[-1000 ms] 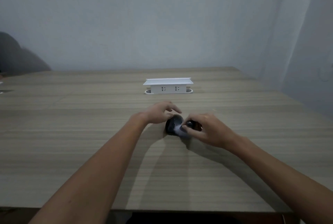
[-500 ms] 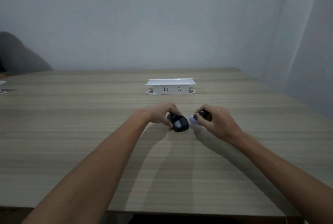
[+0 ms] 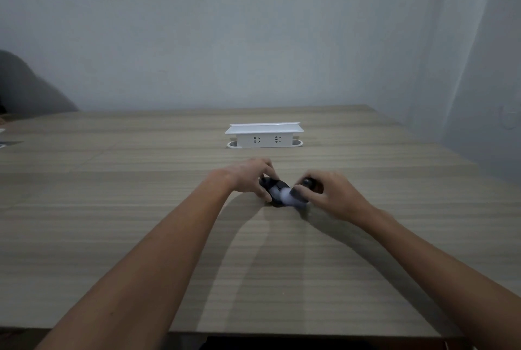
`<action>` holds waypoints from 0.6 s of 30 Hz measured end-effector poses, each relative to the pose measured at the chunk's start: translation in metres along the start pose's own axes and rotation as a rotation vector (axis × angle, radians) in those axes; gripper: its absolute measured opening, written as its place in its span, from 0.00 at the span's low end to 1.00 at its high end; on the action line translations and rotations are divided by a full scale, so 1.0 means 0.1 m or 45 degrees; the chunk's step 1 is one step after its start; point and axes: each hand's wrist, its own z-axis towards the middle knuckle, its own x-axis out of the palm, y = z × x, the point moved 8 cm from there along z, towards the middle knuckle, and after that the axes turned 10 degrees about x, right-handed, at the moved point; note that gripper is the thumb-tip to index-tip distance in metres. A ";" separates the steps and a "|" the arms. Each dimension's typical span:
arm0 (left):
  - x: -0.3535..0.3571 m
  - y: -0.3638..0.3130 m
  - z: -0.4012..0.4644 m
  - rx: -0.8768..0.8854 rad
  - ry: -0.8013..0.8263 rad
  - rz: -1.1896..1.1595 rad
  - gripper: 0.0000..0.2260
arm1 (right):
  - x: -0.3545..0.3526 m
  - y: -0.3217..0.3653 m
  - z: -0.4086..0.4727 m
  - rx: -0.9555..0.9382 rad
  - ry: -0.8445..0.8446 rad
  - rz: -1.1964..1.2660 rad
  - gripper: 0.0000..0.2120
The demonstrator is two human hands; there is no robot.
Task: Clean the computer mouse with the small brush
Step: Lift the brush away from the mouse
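My left hand (image 3: 248, 177) is curled over the far left side of the black computer mouse (image 3: 275, 190), fingers pressed against its body so it sits pinned on the wooden table (image 3: 141, 208), a little right of the table's middle and well nearer to me than the far edge. My right hand (image 3: 329, 194) is closed around the small brush (image 3: 298, 194), its dark handle poking out above my knuckles and its pale bristle tuft, blurred, lying on the near right part of the mouse. The two hands sit close together, with the mouse and the bristles between them. Both forearms stretch out from the near edge of the table towards the mouse, casting soft shadows on the wood grain. Farther off, just beyond my hands, a white power strip (image 3: 263, 137) stands on the table with its sockets facing me, well apart from the mouse. Behind it is a plain pale wall (image 3: 253, 25), and a dark grey shape (image 3: 25, 87) shows at the far left edge.
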 end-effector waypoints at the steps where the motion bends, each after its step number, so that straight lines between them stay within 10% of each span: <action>1: -0.01 0.01 0.00 -0.014 -0.006 -0.012 0.26 | -0.06 -0.06 0.03 0.031 -0.076 -0.019 0.05; 18: 0.10 0.16 -0.29 -0.156 -0.151 -0.172 0.17 | -0.05 -0.29 0.09 0.377 -0.088 0.240 0.06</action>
